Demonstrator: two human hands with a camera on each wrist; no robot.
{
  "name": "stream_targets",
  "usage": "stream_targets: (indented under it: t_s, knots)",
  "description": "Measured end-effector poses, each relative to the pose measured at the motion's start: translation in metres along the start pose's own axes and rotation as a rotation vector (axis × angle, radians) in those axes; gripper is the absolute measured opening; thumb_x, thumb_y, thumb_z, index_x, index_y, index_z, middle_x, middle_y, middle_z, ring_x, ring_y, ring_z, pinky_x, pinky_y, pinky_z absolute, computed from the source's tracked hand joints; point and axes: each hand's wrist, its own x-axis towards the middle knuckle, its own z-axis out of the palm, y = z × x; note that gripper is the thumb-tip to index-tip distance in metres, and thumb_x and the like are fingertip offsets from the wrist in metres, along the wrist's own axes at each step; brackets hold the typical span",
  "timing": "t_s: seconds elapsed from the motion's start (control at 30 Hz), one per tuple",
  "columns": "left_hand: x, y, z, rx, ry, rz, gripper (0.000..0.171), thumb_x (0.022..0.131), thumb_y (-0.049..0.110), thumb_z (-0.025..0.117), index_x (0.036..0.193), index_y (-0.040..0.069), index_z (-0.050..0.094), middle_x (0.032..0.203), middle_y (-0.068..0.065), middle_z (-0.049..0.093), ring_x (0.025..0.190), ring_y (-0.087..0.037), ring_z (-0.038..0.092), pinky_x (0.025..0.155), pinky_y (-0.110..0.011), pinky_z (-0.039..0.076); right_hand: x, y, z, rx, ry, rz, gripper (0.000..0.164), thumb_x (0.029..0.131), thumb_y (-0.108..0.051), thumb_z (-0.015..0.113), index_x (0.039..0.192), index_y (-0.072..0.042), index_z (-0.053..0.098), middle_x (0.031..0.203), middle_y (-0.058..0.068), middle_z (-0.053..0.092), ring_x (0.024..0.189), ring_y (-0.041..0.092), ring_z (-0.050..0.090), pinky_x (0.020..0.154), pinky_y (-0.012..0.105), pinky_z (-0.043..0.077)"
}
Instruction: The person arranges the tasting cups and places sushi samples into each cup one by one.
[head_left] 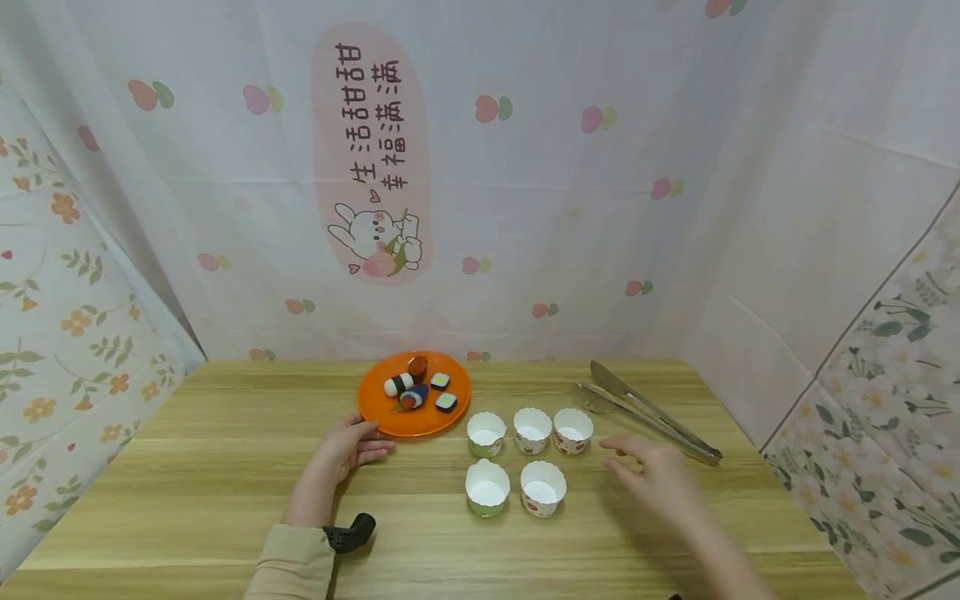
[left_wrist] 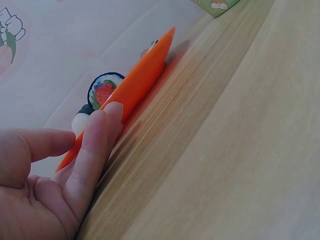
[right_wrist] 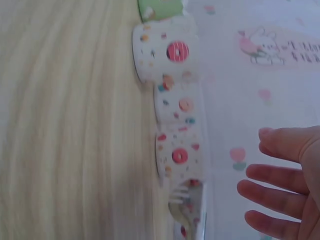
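An orange round plate lies at the back of the table, with several toy-like sushi pieces on it, among them a large roll. My left hand pinches its near left rim; in the left wrist view, the thumb is at the upper face and the fingers are against the underside. My right hand hovers over the table with fingers apart, holding nothing. Left of it are several paper baking cups, including a red-patterned white cup nearest the hand and a green cup farther left.
Metal tongs lie at the back right, beyond the right hand; one end shows fork-like tines. A patterned curtain hangs behind the wooden table. Cloth also hangs on both sides.
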Motion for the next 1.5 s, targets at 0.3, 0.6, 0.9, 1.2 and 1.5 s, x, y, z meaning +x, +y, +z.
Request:
stream_targets:
  t_s: [0.3,0.6,0.9,1.2,1.5]
  knots:
    - [0.003,-0.002,0.000,0.015,0.041,-0.020,0.042,0.103,0.007,0.039,0.140,-0.009,0.027,0.089,-0.017,0.065,0.077,-0.023,0.070,0.070,-0.033,0.058,0.001,0.022,-0.012,0.017,-0.038,0.147,0.036,0.080,-0.009,0.077,0.113,-0.001,0.067,0.110,0.016,0.066,0.090,0.034,0.065,0.069,0.046,0.056]
    - [0.004,-0.002,-0.001,0.011,0.042,-0.028,0.042,0.103,0.007,0.039,0.141,-0.008,0.028,0.088,-0.016,0.065,0.075,-0.022,0.069,0.069,-0.032,0.058,-0.001,0.046,-0.015,0.027,-0.070,0.258,0.055,0.085,-0.016,0.074,0.130,0.005,0.051,0.128,0.032,0.050,0.114,0.053,0.048,0.093,0.065,0.038]
    - [0.002,-0.001,-0.001,0.013,0.044,-0.022,0.043,0.103,0.007,0.039,0.141,-0.009,0.027,0.088,-0.015,0.064,0.076,-0.022,0.069,0.069,-0.031,0.058,-0.006,0.069,-0.018,0.026,-0.148,0.349,0.071,0.090,-0.027,0.069,0.141,0.008,0.035,0.138,0.035,0.037,0.123,0.055,0.036,0.098,0.068,0.030]
    - [0.001,-0.001,0.002,0.012,0.047,-0.024,0.043,0.103,0.007,0.039,0.140,-0.010,0.027,0.087,-0.016,0.065,0.076,-0.022,0.069,0.069,-0.032,0.058,-0.008,0.085,-0.012,0.029,-0.228,0.361,0.084,0.089,-0.033,0.068,0.146,0.009,0.022,0.145,0.037,0.023,0.128,0.057,0.025,0.101,0.069,0.022]
    - [0.002,0.001,0.002,0.016,0.053,-0.030,0.041,0.103,0.007,0.039,0.138,-0.010,0.028,0.086,-0.015,0.064,0.075,-0.022,0.069,0.068,-0.031,0.058,-0.003,0.099,-0.004,0.040,-0.212,0.353,0.085,0.089,-0.031,0.069,0.144,0.014,0.021,0.142,0.041,0.023,0.126,0.059,0.025,0.101,0.069,0.023]
